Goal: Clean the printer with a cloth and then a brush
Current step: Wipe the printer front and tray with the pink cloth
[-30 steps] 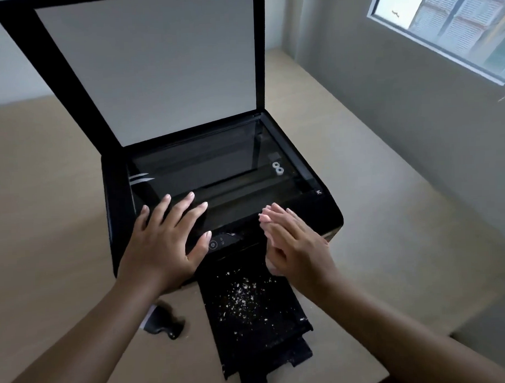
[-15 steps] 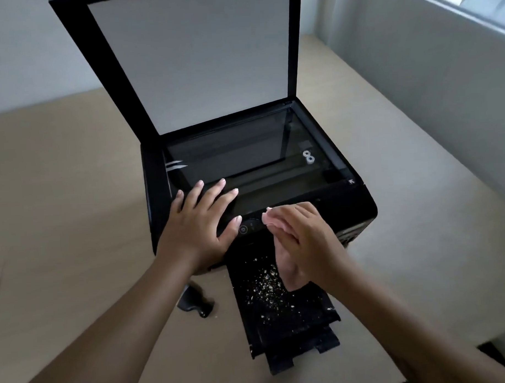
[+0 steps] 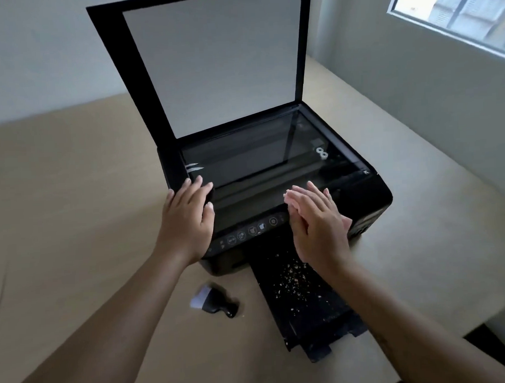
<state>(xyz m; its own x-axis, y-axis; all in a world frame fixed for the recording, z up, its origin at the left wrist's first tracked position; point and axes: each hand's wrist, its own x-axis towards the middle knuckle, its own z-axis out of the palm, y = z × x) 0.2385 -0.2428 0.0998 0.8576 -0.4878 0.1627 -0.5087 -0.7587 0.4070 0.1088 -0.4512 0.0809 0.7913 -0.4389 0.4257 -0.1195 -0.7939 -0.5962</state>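
A black printer [image 3: 371,195] stands on the tan table with its scanner lid [image 3: 212,63] raised and the glass [image 3: 258,159] exposed. My left hand [image 3: 186,219] lies flat on the front left corner of the printer, fingers spread. Pressed flat under my right hand [image 3: 318,220] is a pink cloth [image 3: 347,223] on the front right of the glass edge; only its edges peek out. A small black brush with white bristles [image 3: 213,301] lies on the table in front of the printer. The pulled-out output tray [image 3: 321,318] carries pale crumbs [image 3: 291,276].
The table [image 3: 74,212] stretches wide to the left and right of the printer. Grey walls close in behind and to the right, with a window [image 3: 454,15] at the upper right. The table's right front edge [image 3: 479,312] drops off near the tray.
My right hand has carried the pink cloth from over the tray up onto the front right of the printer top. My left hand slid left, uncovering the control buttons.
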